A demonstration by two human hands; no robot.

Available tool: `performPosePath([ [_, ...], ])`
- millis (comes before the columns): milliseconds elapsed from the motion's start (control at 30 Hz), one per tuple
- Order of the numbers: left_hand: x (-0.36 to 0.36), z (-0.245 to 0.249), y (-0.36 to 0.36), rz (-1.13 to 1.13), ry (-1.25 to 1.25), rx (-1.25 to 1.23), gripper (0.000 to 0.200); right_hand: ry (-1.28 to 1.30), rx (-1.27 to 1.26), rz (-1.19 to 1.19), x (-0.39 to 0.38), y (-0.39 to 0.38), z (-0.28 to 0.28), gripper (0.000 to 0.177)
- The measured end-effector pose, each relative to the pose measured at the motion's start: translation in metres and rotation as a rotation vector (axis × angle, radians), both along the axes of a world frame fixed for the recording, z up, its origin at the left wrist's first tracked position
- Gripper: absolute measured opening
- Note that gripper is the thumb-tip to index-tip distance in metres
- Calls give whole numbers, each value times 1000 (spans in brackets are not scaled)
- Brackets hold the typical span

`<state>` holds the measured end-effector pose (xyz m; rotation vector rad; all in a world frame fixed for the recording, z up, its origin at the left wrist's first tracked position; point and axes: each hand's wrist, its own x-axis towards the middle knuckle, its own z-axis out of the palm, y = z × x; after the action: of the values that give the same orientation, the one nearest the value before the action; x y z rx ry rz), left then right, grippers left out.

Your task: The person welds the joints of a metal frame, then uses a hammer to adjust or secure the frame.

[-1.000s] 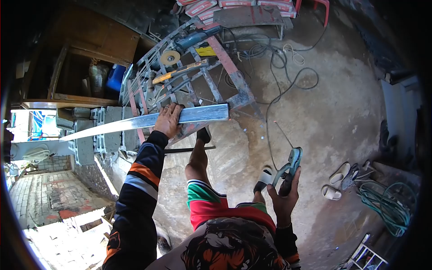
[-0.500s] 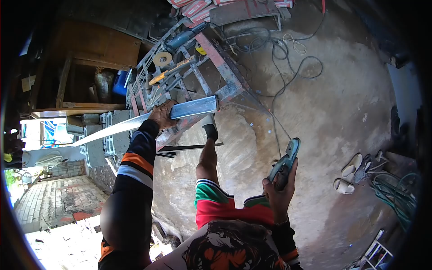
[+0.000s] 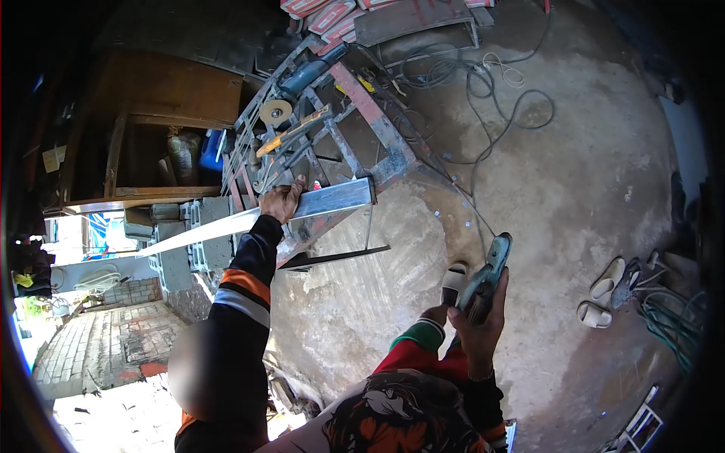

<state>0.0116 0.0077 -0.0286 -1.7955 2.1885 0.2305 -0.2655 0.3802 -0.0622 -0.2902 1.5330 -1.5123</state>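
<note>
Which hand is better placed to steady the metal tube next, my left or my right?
Left, I'd say: your left hand is on the metal tube, near its end, while your right hand is holding the teal tool off to the side.

Looks like an open-barred metal table [image 3: 365, 102], reddish along one rail. Carries a blue grinder [image 3: 308, 73] with a round disc [image 3: 276, 112] and, beside them, an orange-handled tool [image 3: 294, 132]. Passes beneath a silver bar [image 3: 332, 197], contact unclear.
</note>
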Motion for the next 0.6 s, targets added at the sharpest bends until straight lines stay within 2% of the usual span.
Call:
performPosePath([
  [100,-6,-2,3,-45,-57,-83,81,70,-50,-56,2,-15,-7,109],
  [300,-1,-3,-7,-82,-47,-15,80,63,-12,40,6,-29,-5,108],
  [400,-5,-2,-10,-37,-75,-7,80,110,-35,87,4,-30,-5,108],
  [467,-9,1,-11,-2,-63,-3,79,2,70,219,-5,-32,0,109],
  [600,-13,0,-7,48,-63,-66,77,154,-59,251,-15,-47,-2,105],
])
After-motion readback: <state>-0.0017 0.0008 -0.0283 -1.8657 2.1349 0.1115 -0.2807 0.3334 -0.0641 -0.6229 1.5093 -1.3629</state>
